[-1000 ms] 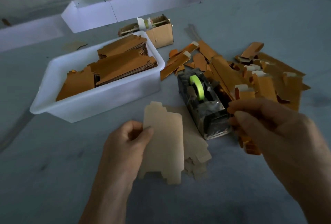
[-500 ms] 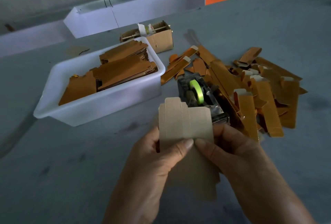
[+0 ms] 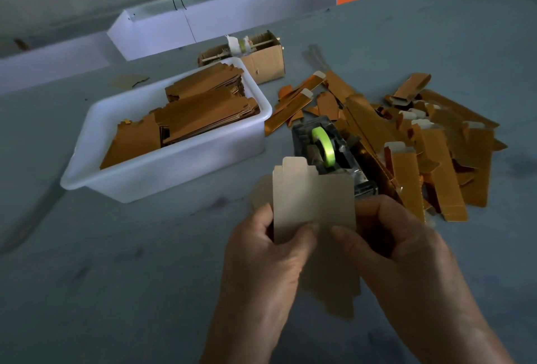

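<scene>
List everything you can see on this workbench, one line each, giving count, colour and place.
carton blank: one, beige, held at centre
tape dispenser: one, clear with green tape roll, behind the blank
tub: one, white, left of the dispenser
flat blanks: several stacks, golden brown, inside the tub
folded cartons: loose pile, gold, right of the dispenser
cardboard box: one, brown, behind the tub
table: one, grey-blue, under everything
hands: two, left hand and right hand, both pinching the carton blank

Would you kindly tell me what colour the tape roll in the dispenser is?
Bright yellow-green tape roll, clearest in the head view.
</scene>
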A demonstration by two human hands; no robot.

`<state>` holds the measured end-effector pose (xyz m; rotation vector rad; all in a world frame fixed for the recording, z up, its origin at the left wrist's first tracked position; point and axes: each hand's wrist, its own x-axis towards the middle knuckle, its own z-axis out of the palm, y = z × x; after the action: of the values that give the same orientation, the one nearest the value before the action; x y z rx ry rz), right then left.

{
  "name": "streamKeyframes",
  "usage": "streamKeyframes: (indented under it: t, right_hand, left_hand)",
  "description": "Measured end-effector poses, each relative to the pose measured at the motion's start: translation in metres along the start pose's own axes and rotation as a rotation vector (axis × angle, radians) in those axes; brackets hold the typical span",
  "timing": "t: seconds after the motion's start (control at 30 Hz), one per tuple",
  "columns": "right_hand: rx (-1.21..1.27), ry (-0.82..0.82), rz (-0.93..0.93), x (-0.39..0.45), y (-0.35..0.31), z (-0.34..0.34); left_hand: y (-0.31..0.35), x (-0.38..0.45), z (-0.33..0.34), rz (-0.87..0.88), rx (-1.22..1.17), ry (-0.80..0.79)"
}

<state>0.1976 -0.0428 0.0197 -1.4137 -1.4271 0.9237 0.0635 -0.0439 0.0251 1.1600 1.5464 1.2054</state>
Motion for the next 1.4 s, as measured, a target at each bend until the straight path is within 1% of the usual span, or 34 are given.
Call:
streamKeyframes:
  t: [0.07,0.13,0.23,0.3,0.33,0.4,0.43,0.47,0.53,0.57,0.6,0.63,0.7,0.73,0.87,0.93,1.03,1.07,1.1,1.13,1.2,1.23,1.27,1.3,1.37,1.4]
  right_hand:
    - [-0.033,0.034,-0.084,-0.004,-0.006,0.004]
    - [0.098,-0.037,-0.090,-0.008,-0.011,0.009]
    - [0.289,-0.126,-0.059,-0.008,-0.008,0.011]
    - [0.296,-0.156,-0.050,-0.006,-0.005,0.008]
    - [0.283,-0.178,-0.041,-0.004,-0.005,0.007]
    - [0.291,-0.215,0.004,-0.003,-0.006,0.006]
    - [0.280,-0.208,0.013,-0.003,-0.007,0.006]
    - [0.240,-0.156,0.004,-0.003,-0.008,0.005]
    - [0.093,-0.002,-0.024,-0.001,-0.006,0.001]
    - [0.053,0.032,-0.012,-0.001,-0.005,-0.001]
    - [0.061,0.014,0.023,0.000,-0.004,-0.002]
    - [0.133,-0.054,0.078,0.002,-0.004,-0.002]
    - [0.312,-0.206,0.192,0.002,-0.005,-0.001]
    - [0.371,-0.225,0.232,0.002,-0.005,0.000]
    - [0.393,-0.132,0.255,0.004,0.000,0.002]
    - [0.384,-0.088,0.265,0.005,-0.001,0.003]
    - [0.384,-0.066,0.260,0.005,0.000,0.006]
    - [0.398,-0.067,0.261,0.005,0.001,0.005]
    - [0.420,-0.072,0.268,0.005,0.000,0.005]
    - [0.445,-0.080,0.276,0.005,-0.001,0.005]
    - [0.487,-0.095,0.277,0.004,-0.004,0.005]
    - [0.500,-0.096,0.274,0.003,-0.007,0.004]
    - [0.509,-0.093,0.267,0.003,-0.009,0.004]
    - [0.515,-0.088,0.255,0.002,-0.011,0.004]
    - [0.510,-0.076,0.239,0.001,-0.012,0.004]
    - [0.517,-0.076,0.241,0.001,-0.012,0.003]
  left_hand:
    - [0.001,-0.001,0.005,0.017,0.031,0.052]
    - [0.002,-0.002,0.008,0.015,0.018,0.046]
    - [0.005,-0.004,0.003,-0.016,-0.037,-0.042]
    - [0.007,-0.003,-0.004,-0.031,-0.079,-0.146]
    - [0.008,-0.002,-0.007,-0.023,-0.064,-0.192]
    - [0.007,0.000,-0.010,0.001,-0.045,-0.206]
    - [0.006,0.000,-0.011,-0.007,-0.048,-0.193]
    - [0.006,0.000,-0.012,-0.031,-0.059,-0.198]
    - [0.008,-0.001,-0.013,-0.097,-0.133,-0.272]
    - [0.009,-0.002,-0.014,-0.127,-0.168,-0.314]
    - [0.009,-0.002,-0.015,-0.145,-0.180,-0.348]
    - [0.010,-0.002,-0.016,-0.152,-0.167,-0.364]
    - [0.010,-0.003,-0.015,-0.145,-0.117,-0.346]
    - [0.010,-0.003,-0.013,-0.137,-0.096,-0.317]
    - [0.005,-0.003,-0.006,-0.058,-0.035,-0.073]
    - [0.004,-0.004,-0.004,0.007,-0.016,0.009]
    - [0.001,-0.007,0.001,0.093,0.027,0.091]
    - [0.000,-0.009,0.004,0.134,0.059,0.118]
    - [0.000,-0.011,0.007,0.205,0.143,0.151]
    - [-0.001,-0.011,0.009,0.318,0.293,0.180]
    - [-0.001,-0.014,0.016,0.561,0.671,0.244]
    - [-0.002,-0.017,0.019,0.638,0.834,0.273]
    - [-0.002,-0.021,0.023,0.666,0.970,0.284]
    - [-0.001,-0.022,0.026,0.657,1.075,0.278]
    - [0.003,-0.025,0.031,0.579,1.173,0.255]
    - [0.002,-0.026,0.033,0.547,1.175,0.223]
